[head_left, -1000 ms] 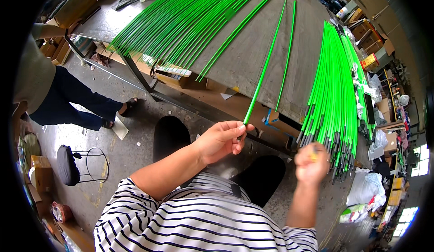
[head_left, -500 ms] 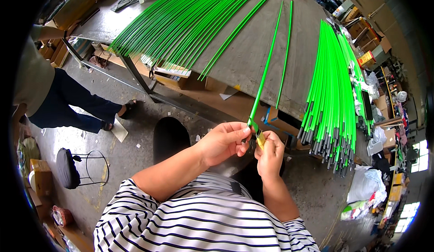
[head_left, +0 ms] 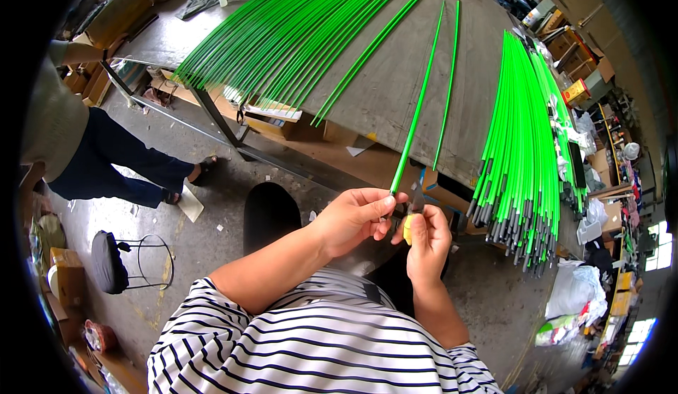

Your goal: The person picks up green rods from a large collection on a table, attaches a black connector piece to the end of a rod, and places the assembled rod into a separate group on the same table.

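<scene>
My left hand (head_left: pixel 359 217) pinches the near end of a long, thin green rod (head_left: pixel 417 104) between thumb and fingers. That rod slants away from me over the table's front edge. Close beside it, my right hand (head_left: pixel 428 242) is closed around a small yellow-handled knife (head_left: pixel 409 229). Its thin grey blade points up near the rod's end and is blurred. The rod's very tip is hidden by my left fingers. A second green rod (head_left: pixel 448 83) lies on the table just right of the held one.
On the grey table (head_left: pixel 374 90) many green rods (head_left: pixel 296 27) lie spread at the left. A thick bundle of dark-tipped green rods (head_left: pixel 519 154) overhangs the front edge at right. A person (head_left: pixel 106 147) stands at the left, near a black stool (head_left: pixel 107 262).
My right hand has moved slightly right and down, away from the rod's end, and the knife's blade now shows. The green flap at the rod's end is no longer visible. My left hand keeps its hold.
</scene>
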`<state>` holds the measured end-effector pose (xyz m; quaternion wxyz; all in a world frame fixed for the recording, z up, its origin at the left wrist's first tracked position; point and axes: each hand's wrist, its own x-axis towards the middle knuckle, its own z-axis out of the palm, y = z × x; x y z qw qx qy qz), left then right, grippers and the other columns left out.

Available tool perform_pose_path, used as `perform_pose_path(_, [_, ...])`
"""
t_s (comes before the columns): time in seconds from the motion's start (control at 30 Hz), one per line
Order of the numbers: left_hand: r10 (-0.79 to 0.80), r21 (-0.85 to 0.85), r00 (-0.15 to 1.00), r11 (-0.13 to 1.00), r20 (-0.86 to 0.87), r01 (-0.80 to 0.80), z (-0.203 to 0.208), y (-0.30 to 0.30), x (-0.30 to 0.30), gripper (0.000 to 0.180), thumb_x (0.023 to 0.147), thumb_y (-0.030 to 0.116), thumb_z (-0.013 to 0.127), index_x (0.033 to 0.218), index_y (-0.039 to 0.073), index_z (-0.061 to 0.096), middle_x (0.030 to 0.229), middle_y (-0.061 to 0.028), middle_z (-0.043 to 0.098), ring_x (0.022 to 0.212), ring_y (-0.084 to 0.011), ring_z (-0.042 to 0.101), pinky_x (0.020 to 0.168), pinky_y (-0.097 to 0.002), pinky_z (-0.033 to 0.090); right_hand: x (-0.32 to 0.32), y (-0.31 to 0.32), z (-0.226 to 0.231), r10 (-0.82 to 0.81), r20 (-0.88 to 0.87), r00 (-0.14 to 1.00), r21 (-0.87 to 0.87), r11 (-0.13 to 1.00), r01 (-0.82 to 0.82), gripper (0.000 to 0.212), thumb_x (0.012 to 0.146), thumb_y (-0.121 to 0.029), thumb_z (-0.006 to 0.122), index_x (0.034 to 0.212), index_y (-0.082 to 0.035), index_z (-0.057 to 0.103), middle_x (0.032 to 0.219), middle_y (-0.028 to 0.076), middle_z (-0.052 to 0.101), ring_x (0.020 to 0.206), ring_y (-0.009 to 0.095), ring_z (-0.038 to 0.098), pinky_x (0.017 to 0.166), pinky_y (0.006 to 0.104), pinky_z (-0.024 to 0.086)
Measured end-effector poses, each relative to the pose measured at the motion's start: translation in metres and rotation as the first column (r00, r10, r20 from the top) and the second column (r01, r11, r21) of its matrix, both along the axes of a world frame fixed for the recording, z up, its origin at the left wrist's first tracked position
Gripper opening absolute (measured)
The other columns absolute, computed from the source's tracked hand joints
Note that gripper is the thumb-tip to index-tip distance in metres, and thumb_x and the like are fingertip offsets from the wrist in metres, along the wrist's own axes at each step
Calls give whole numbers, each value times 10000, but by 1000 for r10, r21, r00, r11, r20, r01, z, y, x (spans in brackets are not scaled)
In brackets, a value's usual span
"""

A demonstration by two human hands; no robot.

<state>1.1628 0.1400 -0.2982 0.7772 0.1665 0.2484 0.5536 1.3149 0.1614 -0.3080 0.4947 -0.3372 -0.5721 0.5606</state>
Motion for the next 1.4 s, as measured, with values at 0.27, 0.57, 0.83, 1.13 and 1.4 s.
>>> perform_pose_path(0.27, [-2,-39,999,999,43,3,-3,1,1,265,846,212,574,995,-8,570,697,-12,550,584,-89,507,521,-213,396,-3,-7,11,-103,172,980,408,912,24,91,774,27,602,844,23,545,841,124,590,758,175,587,672,243,461])
perform_pose_path(0.57, [-11,-41,999,999,50,14,-4,0,5,220,852,205,566,935,3,590,688,-2,551,566,-72,500,528,-207,405,-2,-5,8,-163,221,961,489,872,35,99,745,21,626,817,9,559,806,116,604,725,201,605,635,256,481])
perform_pose_path(0.83, [-22,-31,997,999,73,24,-5,-2,5,204,859,206,559,901,9,589,671,4,546,553,-66,493,519,-196,400,0,-7,10,-118,246,962,507,862,-24,94,779,33,590,848,34,525,857,130,577,745,158,565,641,233,457])
perform_pose_path(1.13, [16,-87,997,996,75,-10,-1,-5,7,217,833,245,591,857,30,594,638,9,542,519,-65,474,492,-195,364,-2,-6,14,-133,301,944,523,851,-47,87,758,47,601,818,29,542,824,123,586,724,165,572,622,236,458])
perform_pose_path(1.4, [-12,-44,998,999,60,15,0,-3,4,248,860,271,556,865,24,576,638,-5,519,521,-65,454,482,-191,341,0,-1,14,-24,253,967,449,888,-96,82,758,33,615,803,28,546,812,120,589,715,171,580,614,235,462])
